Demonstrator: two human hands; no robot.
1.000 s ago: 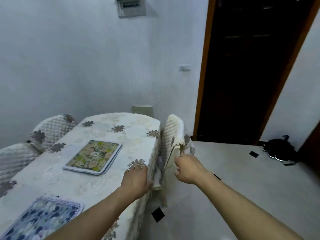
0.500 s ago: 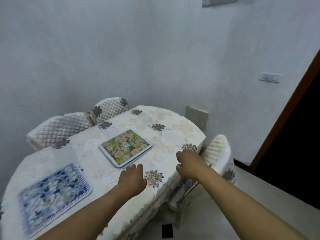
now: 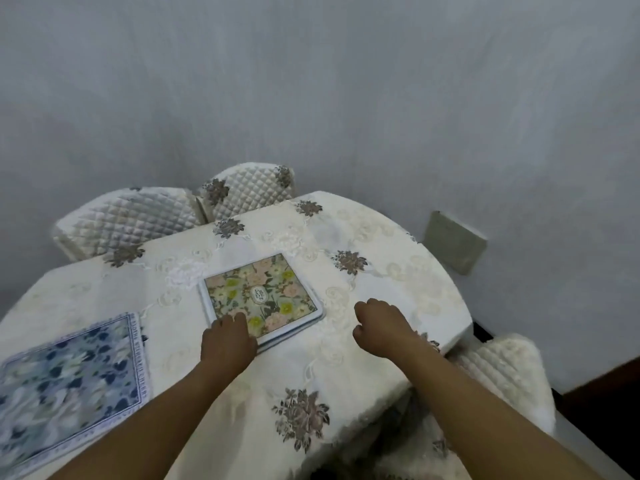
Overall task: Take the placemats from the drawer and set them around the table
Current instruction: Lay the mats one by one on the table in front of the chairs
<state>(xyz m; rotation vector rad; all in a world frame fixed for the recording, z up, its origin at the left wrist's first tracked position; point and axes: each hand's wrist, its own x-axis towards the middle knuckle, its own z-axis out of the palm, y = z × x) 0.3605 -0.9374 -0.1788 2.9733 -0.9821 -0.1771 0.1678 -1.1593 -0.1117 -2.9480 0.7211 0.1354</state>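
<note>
Stretches both bare forearms out over the table [image 3: 346, 368], draped in a cream cloth with embroidered flowers. Lays the left hand [image 3: 228, 337] over the near left corner of the green floral placemat [image 3: 266, 292], fingertips on its printed top; cannot tell whether the thumb, hidden under the palm, pinches the edge. Has that placemat lying flat near the middle of the table, a second pale edge showing just under its near side. Holds the right hand [image 3: 381, 329] just right of the placemat and apart from it, fingers loosely curled in, grasping nothing. Has a blue floral placemat [image 3: 69, 375] flat at the near left edge, well apart from the green one. Faces two quilted chairs [image 3: 128, 220] on the far side, with a third chair [image 3: 502, 368] tucked in at the right end
</note>
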